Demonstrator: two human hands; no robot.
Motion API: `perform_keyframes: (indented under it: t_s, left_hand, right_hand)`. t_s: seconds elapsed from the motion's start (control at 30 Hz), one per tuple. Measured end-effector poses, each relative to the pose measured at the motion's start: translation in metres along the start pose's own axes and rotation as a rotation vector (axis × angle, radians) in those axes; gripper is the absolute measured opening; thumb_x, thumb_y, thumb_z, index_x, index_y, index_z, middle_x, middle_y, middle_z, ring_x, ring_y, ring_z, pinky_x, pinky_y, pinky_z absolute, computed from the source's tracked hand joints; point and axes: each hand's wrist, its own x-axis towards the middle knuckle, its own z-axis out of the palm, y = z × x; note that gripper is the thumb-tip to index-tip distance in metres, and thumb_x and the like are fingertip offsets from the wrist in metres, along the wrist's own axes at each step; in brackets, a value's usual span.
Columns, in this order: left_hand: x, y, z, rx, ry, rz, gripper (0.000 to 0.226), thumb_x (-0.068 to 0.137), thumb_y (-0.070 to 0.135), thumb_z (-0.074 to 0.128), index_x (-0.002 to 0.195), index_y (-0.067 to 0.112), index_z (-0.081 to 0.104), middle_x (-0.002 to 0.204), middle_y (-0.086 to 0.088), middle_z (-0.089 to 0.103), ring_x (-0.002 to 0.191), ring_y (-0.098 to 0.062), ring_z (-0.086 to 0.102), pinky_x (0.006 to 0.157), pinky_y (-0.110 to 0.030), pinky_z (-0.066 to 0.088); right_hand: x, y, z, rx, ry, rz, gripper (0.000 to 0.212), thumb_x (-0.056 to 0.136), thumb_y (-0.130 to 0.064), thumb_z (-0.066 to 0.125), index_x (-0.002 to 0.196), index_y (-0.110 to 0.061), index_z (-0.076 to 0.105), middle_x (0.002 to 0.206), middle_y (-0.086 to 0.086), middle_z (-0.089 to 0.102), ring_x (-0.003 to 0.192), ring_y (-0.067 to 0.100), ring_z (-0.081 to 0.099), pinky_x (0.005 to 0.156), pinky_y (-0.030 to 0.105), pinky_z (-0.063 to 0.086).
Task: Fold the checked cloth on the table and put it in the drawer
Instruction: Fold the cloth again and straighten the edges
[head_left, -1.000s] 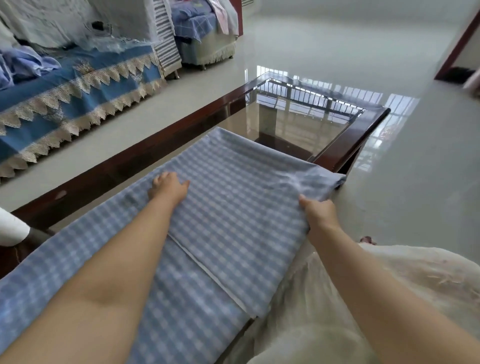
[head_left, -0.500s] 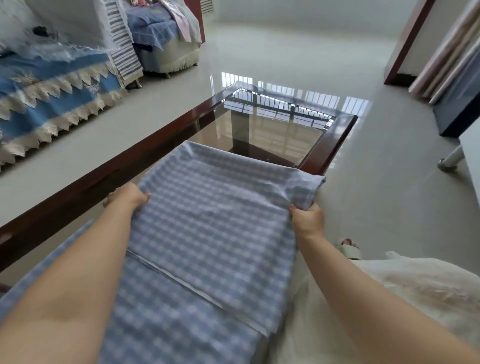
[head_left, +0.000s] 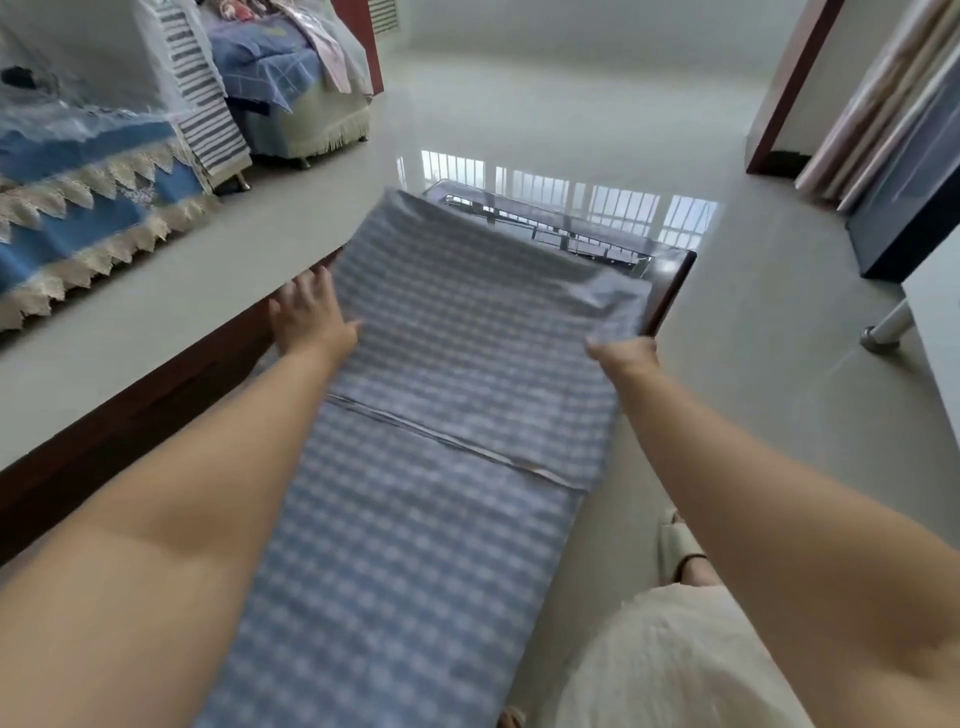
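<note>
The blue-and-white checked cloth (head_left: 415, 519) lies lengthwise on the dark wooden, glass-topped table (head_left: 670, 291). A folded upper layer covers its far half, and the far end is raised off the glass. My left hand (head_left: 311, 317) holds the left edge of that layer, thumb on top and fingers spread beside it. At the right edge, my right hand (head_left: 623, 356) is closed on the cloth, its fingers tucked under the fabric. No drawer is in view.
A sofa with a blue lace-trimmed cover (head_left: 78, 208) and an armchair (head_left: 291, 104) stand to the left across a strip of glossy floor. A dark cabinet (head_left: 914, 197) and a white furniture leg (head_left: 883, 327) are at the right. My slippered foot (head_left: 680, 551) is beside the table.
Both hands have moved forward along the table with the upper layer. Its far end has lifted and now hides most of the bare glass seen before.
</note>
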Motion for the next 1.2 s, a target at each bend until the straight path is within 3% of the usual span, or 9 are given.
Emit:
perform_keyframes:
  t_s: [0.17,0.33,0.53,0.63,0.73,0.87,0.97,1.1,1.2]
  left_hand:
    - [-0.066,0.035,0.066,-0.110,-0.221,0.043,0.048,0.101,0.040,0.026,0.147,0.024,0.027,0.158,-0.005,0.017,0.145,-0.025,0.014,0.116,-0.048,0.011]
    - [-0.119,0.055,0.057,-0.442,-0.063,-0.134,0.051,0.092,0.035,0.055,0.137,0.016,0.042,0.155,-0.014,0.018,0.141,-0.034,0.019,0.115,-0.042,0.018]
    - [-0.176,0.083,0.042,-1.587,-0.151,-0.854,0.057,0.076,0.031,0.071,0.123,0.005,0.050,0.121,-0.015,0.054,0.097,-0.024,0.055,0.090,-0.039,0.049]
    - [-0.189,0.086,0.021,-1.829,-0.379,-0.889,0.031,0.089,0.043,0.061,0.085,0.013,0.057,0.080,-0.006,0.055,0.068,-0.018,0.053,0.065,-0.031,0.049]
    - [-0.179,0.062,0.008,-1.963,-0.438,-0.843,0.046,0.091,0.057,0.048,0.099,0.014,0.061,0.098,-0.009,0.066,0.087,-0.025,0.062,0.087,-0.041,0.051]
    - [-0.180,0.010,0.004,-1.677,-0.149,-0.915,0.030,0.089,0.004,0.058,0.118,-0.002,0.057,0.117,-0.016,0.064,0.092,-0.030,0.064,0.081,-0.040,0.052]
    - [-0.208,-0.022,0.004,-1.464,-0.017,-0.894,0.043,0.080,-0.017,0.050,0.122,-0.006,0.052,0.115,-0.015,0.061,0.097,-0.031,0.062,0.088,-0.044,0.052]
    - [-0.259,-0.064,0.001,-1.283,0.006,-0.899,0.044,0.084,-0.008,0.056,0.127,-0.002,0.047,0.116,-0.011,0.059,0.097,-0.025,0.057,0.089,-0.035,0.048]
    - [-0.302,-0.097,-0.006,-1.262,0.043,-0.929,0.038,0.085,-0.004,0.060,0.122,-0.001,0.052,0.113,-0.013,0.062,0.093,-0.026,0.059,0.082,-0.033,0.049]
  right_hand:
    - [-0.031,0.055,0.006,-0.302,0.059,-0.081,0.053,0.086,-0.025,0.059,0.130,-0.004,0.038,0.134,0.017,0.038,0.111,0.038,0.052,0.088,0.041,0.044]
    - [-0.060,0.066,0.003,-0.337,0.088,-0.255,0.044,0.091,-0.026,0.053,0.127,-0.005,0.038,0.118,0.011,0.052,0.096,0.031,0.058,0.071,0.036,0.046]
    - [-0.066,0.064,-0.002,0.365,-0.294,0.257,0.016,0.088,-0.007,0.063,0.102,0.000,0.060,0.060,0.007,0.067,0.051,0.017,0.056,0.037,0.020,0.048]
    - [-0.090,0.064,-0.005,0.499,-0.431,0.385,0.012,0.092,-0.013,0.060,0.080,-0.011,0.062,0.037,-0.004,0.054,0.036,0.004,0.047,0.036,0.014,0.046]
    - [-0.126,0.069,-0.012,0.419,-0.549,0.349,0.012,0.091,-0.014,0.061,0.080,-0.011,0.063,0.044,-0.002,0.053,0.031,0.003,0.048,0.036,0.015,0.046]
    - [-0.177,0.096,-0.014,0.128,-0.687,0.324,0.009,0.090,-0.014,0.064,0.091,-0.005,0.061,0.046,0.007,0.060,0.040,0.011,0.061,0.051,0.029,0.059]
    - [-0.211,0.112,-0.006,0.006,-0.603,0.250,0.008,0.091,-0.014,0.058,0.092,-0.006,0.057,0.084,0.029,0.064,0.053,0.025,0.060,0.078,0.053,0.057]
    - [-0.259,0.134,0.000,-0.580,-0.377,-0.446,0.079,0.091,-0.020,0.052,0.148,-0.021,-0.002,0.080,0.008,0.062,0.061,0.020,0.054,0.056,0.032,0.047]
    - [-0.296,0.143,0.002,-0.838,-0.528,-0.560,0.049,0.093,-0.020,0.045,0.140,-0.025,0.032,0.087,0.001,0.064,0.064,0.016,0.061,0.057,0.030,0.053]
